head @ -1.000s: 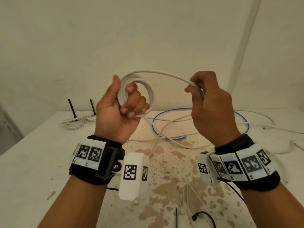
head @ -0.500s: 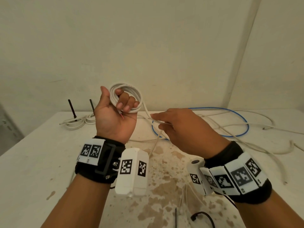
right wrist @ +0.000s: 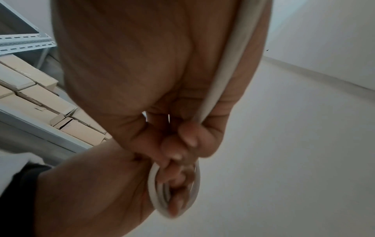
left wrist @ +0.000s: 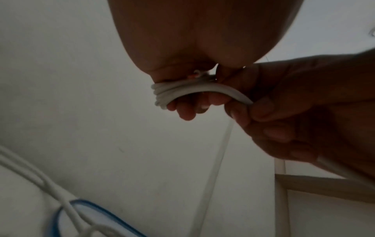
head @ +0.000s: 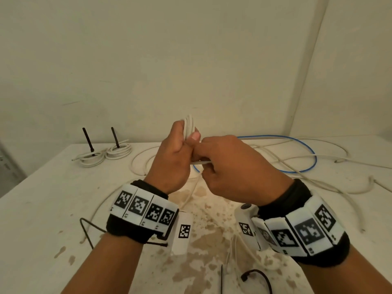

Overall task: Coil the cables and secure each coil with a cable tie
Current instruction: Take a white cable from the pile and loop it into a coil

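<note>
Looking down, head view: a stained white table (head: 42,209) against a pale wall.
Far left of the table: two finished white coils (head: 106,154), each with a black tie (head: 87,139) standing upright out of it.
Far right: a blue cable (head: 305,148) looped among loose white cable (head: 339,159) lying on the table.
Near edge: loose black ties (head: 257,276) lie in front of the wrists; both wrists wear black bands with printed markers.
Left hand (head: 169,162): raised above the table, fingers curled round a small white coil (head: 189,126) that sticks up above the thumb.
Right hand (head: 231,168): touching the left, fingers curled on the white strand that leads from the coil.
Left wrist view: the coil (left wrist: 174,93) wraps the left fingers (left wrist: 186,110); the right hand (left wrist: 294,112) pinches the strand just beside it; blue cable (left wrist: 81,206) below.
Right wrist view: the strand (right wrist: 229,67) runs across the right palm (right wrist: 142,72) down to the coil (right wrist: 162,192) in the left hand (right wrist: 97,192); shelving with cardboard boxes (right wrist: 40,96) behind.
</note>
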